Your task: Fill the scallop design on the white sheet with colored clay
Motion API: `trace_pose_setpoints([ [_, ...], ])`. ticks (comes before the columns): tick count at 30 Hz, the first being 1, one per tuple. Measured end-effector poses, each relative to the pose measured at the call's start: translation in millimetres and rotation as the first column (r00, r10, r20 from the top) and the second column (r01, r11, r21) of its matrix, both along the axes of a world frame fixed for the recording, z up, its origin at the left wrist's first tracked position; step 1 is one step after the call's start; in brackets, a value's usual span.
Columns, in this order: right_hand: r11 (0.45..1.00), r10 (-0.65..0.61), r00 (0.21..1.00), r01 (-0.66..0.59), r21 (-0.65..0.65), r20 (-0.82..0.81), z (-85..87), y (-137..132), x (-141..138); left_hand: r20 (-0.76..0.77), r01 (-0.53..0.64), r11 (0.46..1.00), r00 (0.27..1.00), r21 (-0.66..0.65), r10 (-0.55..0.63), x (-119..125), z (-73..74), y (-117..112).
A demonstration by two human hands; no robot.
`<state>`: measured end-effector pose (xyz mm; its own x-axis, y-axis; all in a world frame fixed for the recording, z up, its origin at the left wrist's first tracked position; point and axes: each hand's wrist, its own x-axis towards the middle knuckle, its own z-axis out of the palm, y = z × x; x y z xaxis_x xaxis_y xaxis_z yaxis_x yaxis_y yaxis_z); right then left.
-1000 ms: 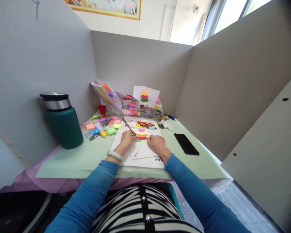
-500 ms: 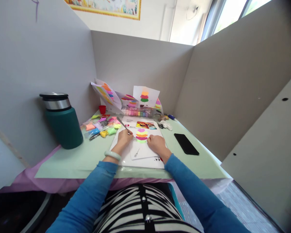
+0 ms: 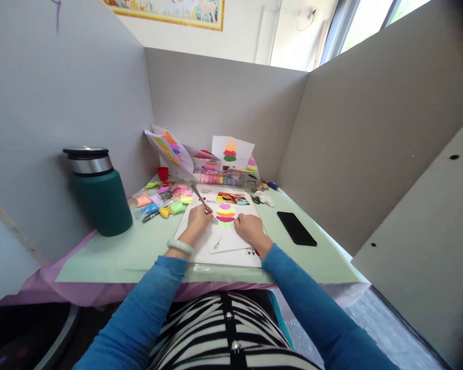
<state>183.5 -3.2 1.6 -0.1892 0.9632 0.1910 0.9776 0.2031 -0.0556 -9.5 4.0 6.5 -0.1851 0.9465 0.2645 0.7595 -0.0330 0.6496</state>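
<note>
Layered shape on white sheet: bands of purple, yellow, orange, magenta, light green. Fork silvery. From where I stand: bottle deep teal, cup red, phone black, tabletop pale green. Sleeves blue; bangle pale green; top striped black and white.

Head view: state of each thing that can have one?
Left hand: fingers closed around fork
Fork: tilted, tines down beside coloured layers
Coloured layers: stacked on white sheet
White sheet: flat
Right hand: curled, resting on white sheet
Green bottle: upright, lid on
Black phone: lying flat
</note>
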Motion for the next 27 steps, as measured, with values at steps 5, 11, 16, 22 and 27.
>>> trace_pose_setpoints([
  [5,1.0,0.008,1.0,-0.007,0.016,-0.003,0.4,0.2,-0.2,-0.013,0.028,0.999,1.0,0.029,-0.028,3.6,-1.3,-0.7],
  [11,1.0,-0.002,1.0,0.002,0.004,0.003,0.3,1.1,-0.7,-0.011,0.028,0.997,1.0,0.078,-0.028,4.9,-0.8,-2.2],
  [16,1.0,-0.004,1.0,0.004,0.007,-0.008,1.9,-1.0,-0.9,-0.056,0.0,0.999,0.998,0.051,0.003,4.5,0.5,-2.2],
  [22,1.0,-0.002,1.0,0.002,0.001,0.006,1.3,0.1,-1.0,-0.094,0.049,0.996,0.995,0.068,-0.043,6.6,-1.9,-1.9],
  [27,1.0,0.0,1.0,0.0,0.018,0.001,-0.2,1.9,-0.3,-0.103,0.092,0.992,0.991,0.087,-0.082,7.6,-3.4,-2.2],
])
